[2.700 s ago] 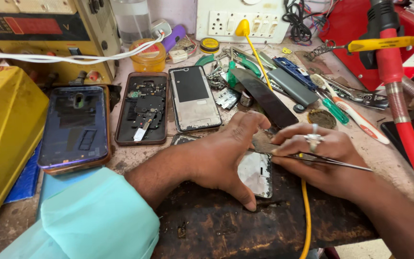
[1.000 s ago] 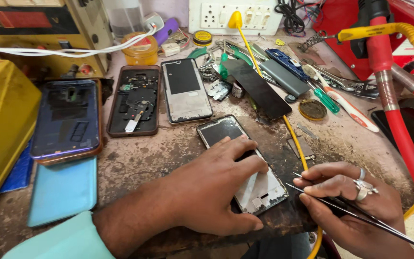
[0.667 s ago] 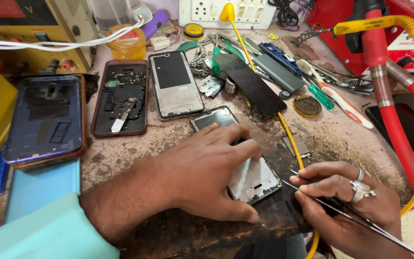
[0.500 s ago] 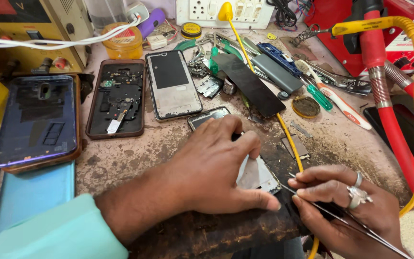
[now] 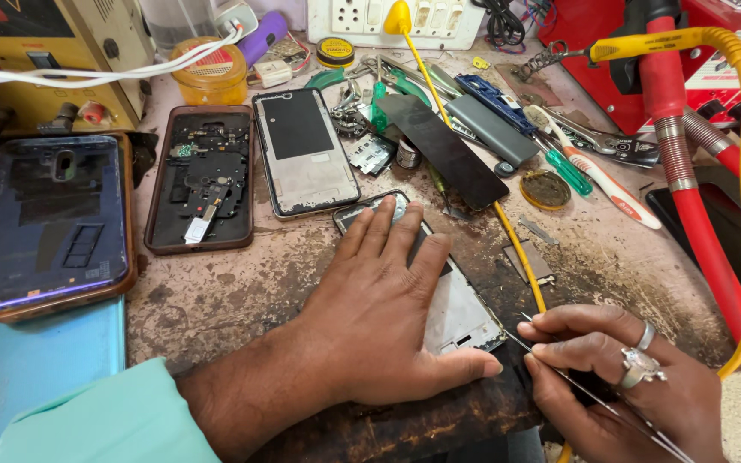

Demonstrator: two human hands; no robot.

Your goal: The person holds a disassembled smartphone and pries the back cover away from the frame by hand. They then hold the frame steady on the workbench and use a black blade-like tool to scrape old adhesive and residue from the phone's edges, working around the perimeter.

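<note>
My left hand (image 5: 383, 309) lies flat on an opened phone frame (image 5: 460, 313) on the stained workbench (image 5: 216, 287), pressing it down with fingers spread over most of it. The frame's silver inner plate shows at its lower right corner. My right hand (image 5: 619, 377), with a ring on one finger, pinches thin metal tweezers (image 5: 593, 399); their tip reaches the frame's lower right corner, just by my left thumb.
Behind lie an open phone body in a brown case (image 5: 203, 176), a grey phone frame (image 5: 304, 150), a dark blue back cover (image 5: 49, 219), a black screen panel (image 5: 443, 146), screwdrivers (image 5: 589, 176), a yellow cable (image 5: 516, 249), red hoses (image 5: 701, 219) on the right and a socket strip (image 5: 396, 21).
The view has shifted. My left hand slid further over the phone frame and now covers more of it. My right hand stayed at the lower right with the tweezers at the frame's corner.
</note>
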